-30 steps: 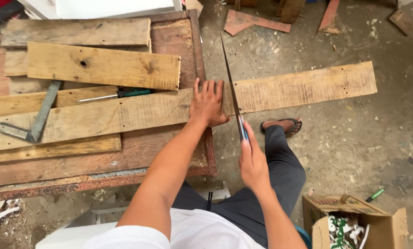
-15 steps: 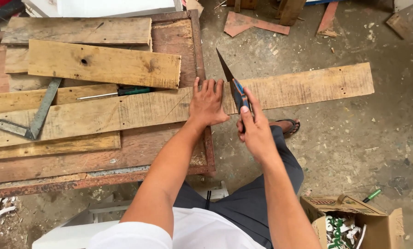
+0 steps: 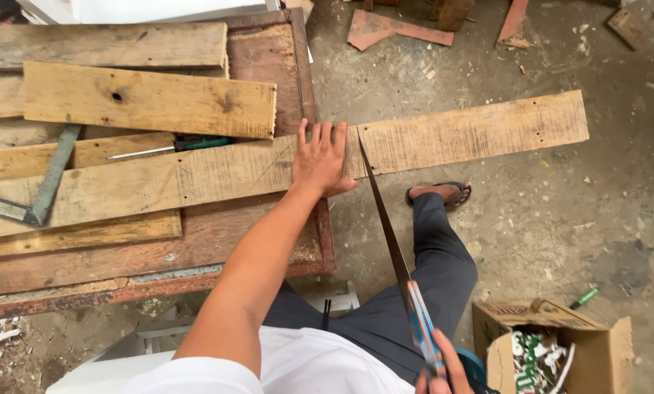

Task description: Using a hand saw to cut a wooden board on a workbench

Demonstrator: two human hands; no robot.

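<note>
We are mid-cut on the long plank (image 3: 443, 142), the sawing step. The bench (image 3: 210, 248) carries the near part of the plank; the rest juts out past the bench's right edge over the floor (image 3: 560, 241). Our left hand (image 3: 321, 157) lies flat on the plank at that edge, fingers spread apart, pressing it down. The saw (image 3: 385, 233) has its blade tip in the plank just right of the left hand and slants back toward us. Our right hand (image 3: 443, 372) is clamped on the saw's blue handle at the bottom of the view. Our foot in a sandal (image 3: 440, 193) stands under the overhang.

Other boards lie on the bench's left half, with a square (image 3: 39, 190) near the left edge and a green-handled screwdriver (image 3: 170, 147) between boards. A cardboard box (image 3: 553, 350) sits on the floor to the right.

The next move, as we judge it, calls for a steady stroke along the same cut, with the plank kept pinned.
</note>
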